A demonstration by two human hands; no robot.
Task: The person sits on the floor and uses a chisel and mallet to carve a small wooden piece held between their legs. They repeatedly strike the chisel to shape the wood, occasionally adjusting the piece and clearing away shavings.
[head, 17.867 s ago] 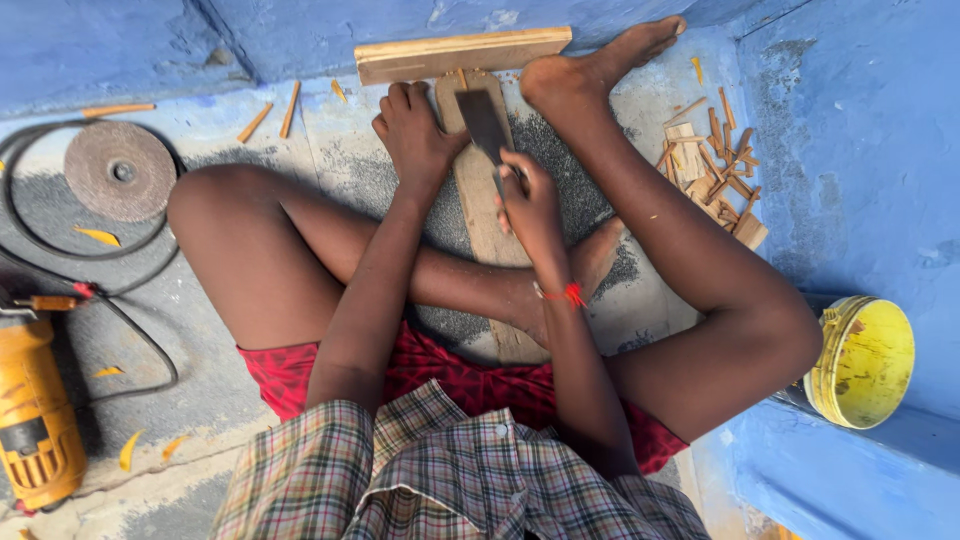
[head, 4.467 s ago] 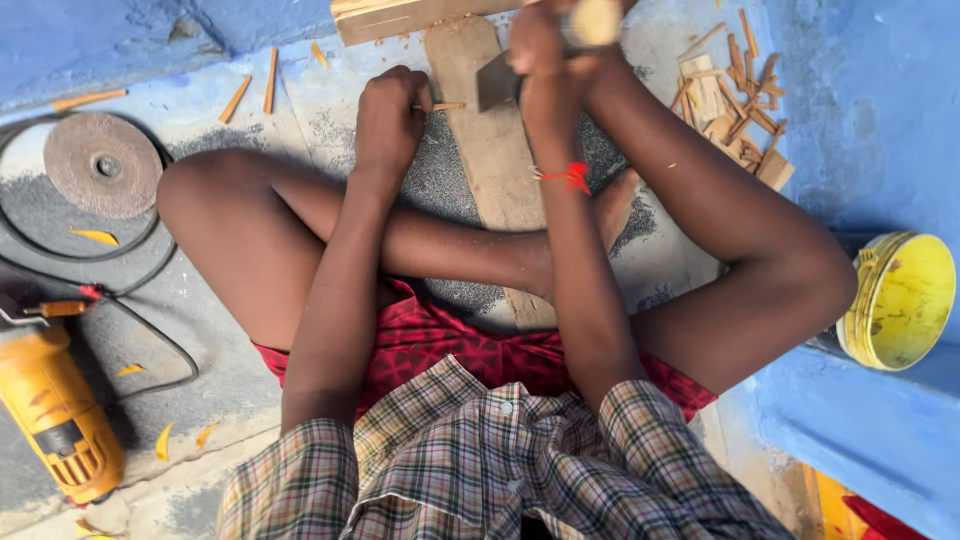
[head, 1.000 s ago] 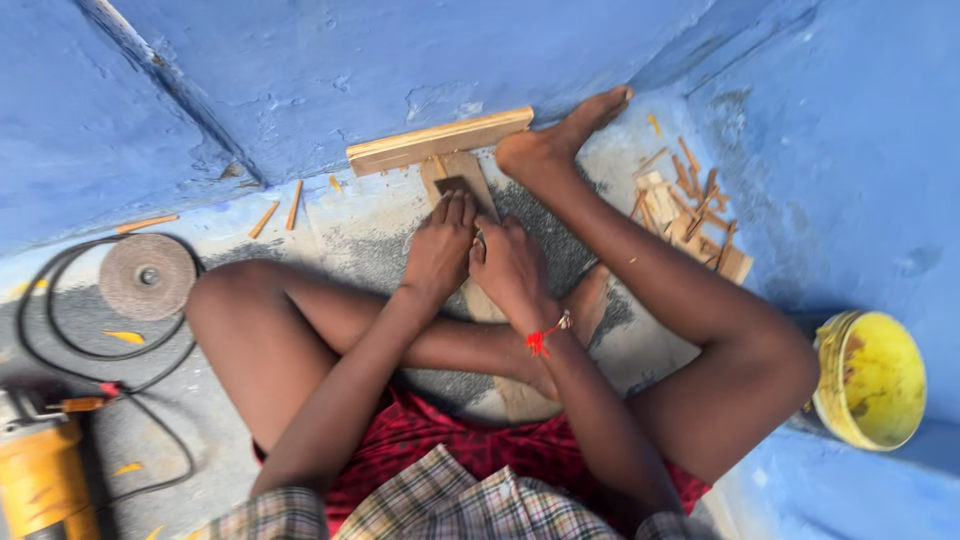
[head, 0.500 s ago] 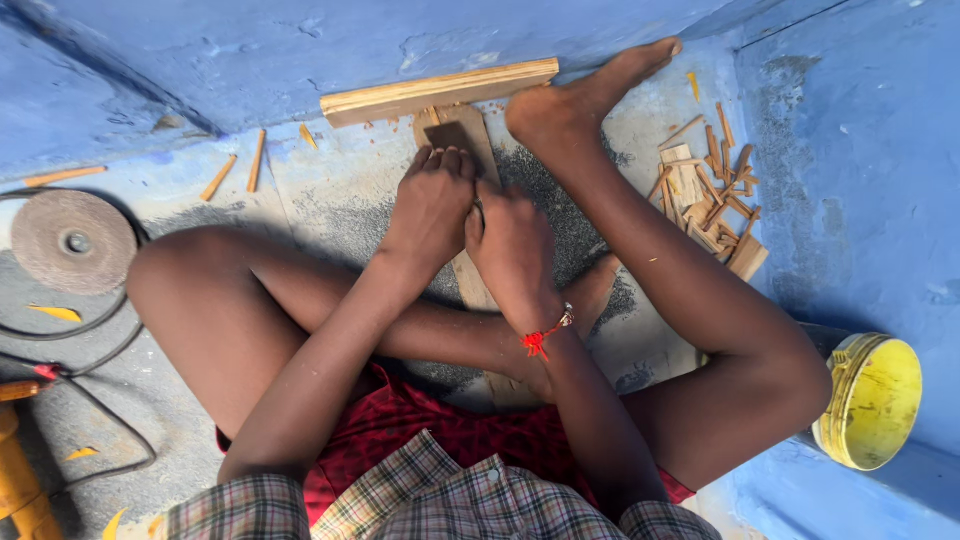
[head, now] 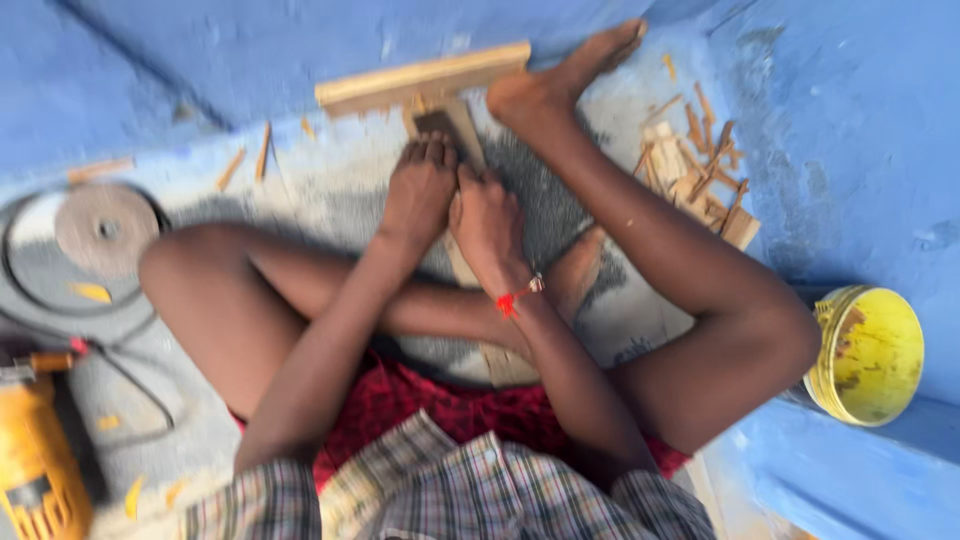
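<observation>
Motion blur softened everything. The wooden plank (head: 465, 265) lay on the floor, long axis running 12 to 6 o'clock, mostly hidden beneath the left hand (head: 420, 190) and right hand (head: 488, 215), both pressing a dark block (head: 440, 125); their grip was unclear.

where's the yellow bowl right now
In the head view the yellow bowl sits at the far right, on its side against the blue ledge, beside the person's bent knee.

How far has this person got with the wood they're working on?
Done, it seems: wood offcuts lie piled by the blue wall, and a batten sits across the plank's far end. In hand: the left hand and right hand press together on the plank beside a dark block; the blurred view hides any joint. Left: the plank's near part looks unworked.
</observation>
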